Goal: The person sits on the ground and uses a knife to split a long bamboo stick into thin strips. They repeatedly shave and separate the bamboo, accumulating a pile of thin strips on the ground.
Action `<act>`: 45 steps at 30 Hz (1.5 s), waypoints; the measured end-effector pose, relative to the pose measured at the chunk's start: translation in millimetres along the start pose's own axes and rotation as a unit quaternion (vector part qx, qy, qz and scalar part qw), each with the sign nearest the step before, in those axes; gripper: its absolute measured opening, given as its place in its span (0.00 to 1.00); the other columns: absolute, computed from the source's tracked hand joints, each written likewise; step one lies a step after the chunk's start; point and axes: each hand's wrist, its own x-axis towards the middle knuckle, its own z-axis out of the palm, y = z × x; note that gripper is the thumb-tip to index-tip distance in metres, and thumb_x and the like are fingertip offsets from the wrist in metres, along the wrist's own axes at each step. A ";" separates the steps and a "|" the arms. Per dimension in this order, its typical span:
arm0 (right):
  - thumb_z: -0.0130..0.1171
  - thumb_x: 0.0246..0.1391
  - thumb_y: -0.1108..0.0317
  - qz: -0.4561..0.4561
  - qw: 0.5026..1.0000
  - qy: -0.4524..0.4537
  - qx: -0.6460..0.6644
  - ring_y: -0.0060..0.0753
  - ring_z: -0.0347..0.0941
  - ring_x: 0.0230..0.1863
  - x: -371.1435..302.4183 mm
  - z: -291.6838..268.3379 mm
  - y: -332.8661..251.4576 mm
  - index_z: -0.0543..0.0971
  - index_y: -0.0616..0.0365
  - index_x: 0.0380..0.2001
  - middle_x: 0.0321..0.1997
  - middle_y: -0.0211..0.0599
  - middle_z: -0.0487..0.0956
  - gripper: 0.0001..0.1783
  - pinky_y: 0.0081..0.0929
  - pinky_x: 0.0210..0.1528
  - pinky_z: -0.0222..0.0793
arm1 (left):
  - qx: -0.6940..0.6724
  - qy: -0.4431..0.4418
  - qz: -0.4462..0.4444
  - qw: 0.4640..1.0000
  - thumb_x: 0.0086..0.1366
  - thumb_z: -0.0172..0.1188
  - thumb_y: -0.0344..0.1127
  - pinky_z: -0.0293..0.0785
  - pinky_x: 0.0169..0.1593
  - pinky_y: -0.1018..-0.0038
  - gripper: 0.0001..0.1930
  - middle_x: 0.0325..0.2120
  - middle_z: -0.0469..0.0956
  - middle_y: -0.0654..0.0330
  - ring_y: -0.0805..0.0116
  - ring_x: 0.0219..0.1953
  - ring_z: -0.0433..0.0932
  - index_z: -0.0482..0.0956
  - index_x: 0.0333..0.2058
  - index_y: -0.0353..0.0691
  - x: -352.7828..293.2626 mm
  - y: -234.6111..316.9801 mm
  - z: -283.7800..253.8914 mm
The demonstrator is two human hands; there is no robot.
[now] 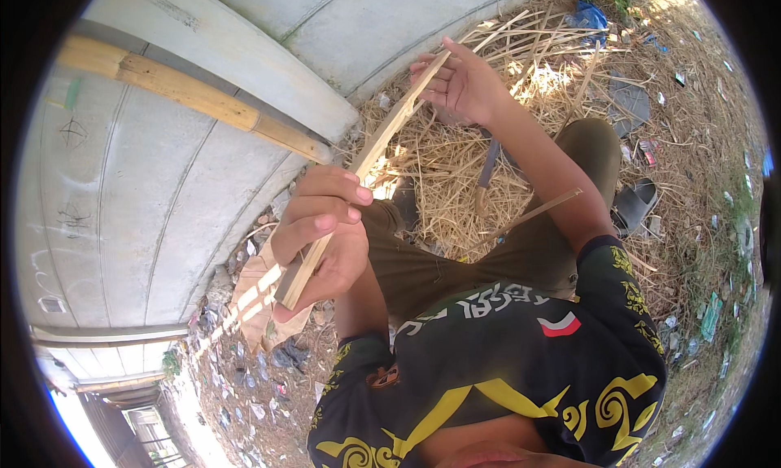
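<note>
While hands [325, 224] grip bamboo strip [366, 159], straw [455, 159] litters ground beside concrete wall [146, 183].

Our count: two hands, one strip, one pole.

We count two hands, the left [321, 232] and the right [460, 81], both gripping one split bamboo strip [370, 163]. We see one round bamboo pole [195, 98] lying on the concrete, one knife [486, 175] in the shavings, one thin sliver [541, 209] by the knee, and one grey sandal [636, 203].

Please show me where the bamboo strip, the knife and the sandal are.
bamboo strip [382, 142], head view, middle of the strip between the hands.
knife [486, 179], head view, blade.
sandal [636, 203], head view, strap.
</note>
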 end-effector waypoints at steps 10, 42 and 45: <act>0.55 0.65 0.68 -0.063 0.998 0.006 -0.021 0.45 0.76 0.56 3.1 -15.8 -22.9 0.70 0.65 0.49 0.54 0.54 0.77 0.14 0.37 0.59 0.77 | 0.152 0.251 -0.292 0.910 0.70 0.59 0.39 0.78 0.52 0.62 0.26 0.54 0.73 0.42 0.54 0.52 0.77 0.63 0.59 0.30 -110.1 28.6 12.3; 0.57 0.65 0.68 -0.141 0.985 0.057 -0.084 0.54 0.79 0.52 -7.7 -2.9 -32.9 0.71 0.68 0.42 0.46 0.57 0.79 0.12 0.37 0.51 0.84 | 0.067 0.500 -0.417 0.756 0.70 0.60 0.40 0.74 0.45 0.70 0.13 0.40 0.80 0.56 0.69 0.41 0.77 0.73 0.45 0.38 -115.1 13.7 -32.9; 0.55 0.66 0.68 -0.128 0.987 0.054 -0.081 0.51 0.79 0.51 -7.4 -3.7 -32.8 0.71 0.67 0.43 0.47 0.57 0.79 0.11 0.35 0.50 0.84 | 0.046 0.494 -0.381 0.780 0.72 0.57 0.41 0.75 0.47 0.68 0.12 0.40 0.79 0.58 0.68 0.43 0.78 0.73 0.44 0.38 -105.1 19.6 -37.4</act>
